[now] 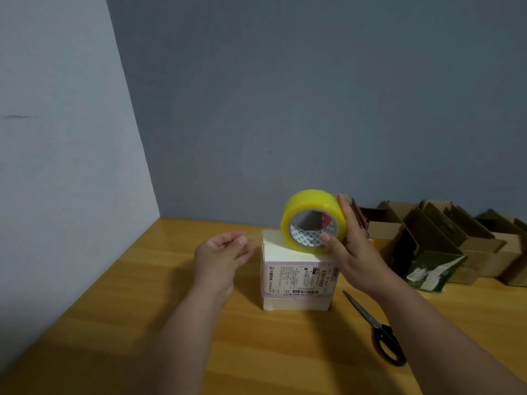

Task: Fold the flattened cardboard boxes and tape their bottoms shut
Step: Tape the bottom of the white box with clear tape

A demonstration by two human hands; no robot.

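A small white cardboard box with a printed shipping label on its front stands folded up on the wooden table. My right hand grips a roll of yellow tape on edge over the box's top, thumb in the core and fingers behind the roll. My left hand hovers just left of the box, fingers loosely curled and apart, holding nothing. I cannot tell whether the roll touches the box top.
Black-handled scissors lie on the table right of the box, under my right forearm. Several brown and dark green cardboard boxes stand in a row along the back wall at the right. A wall closes the table's left side.
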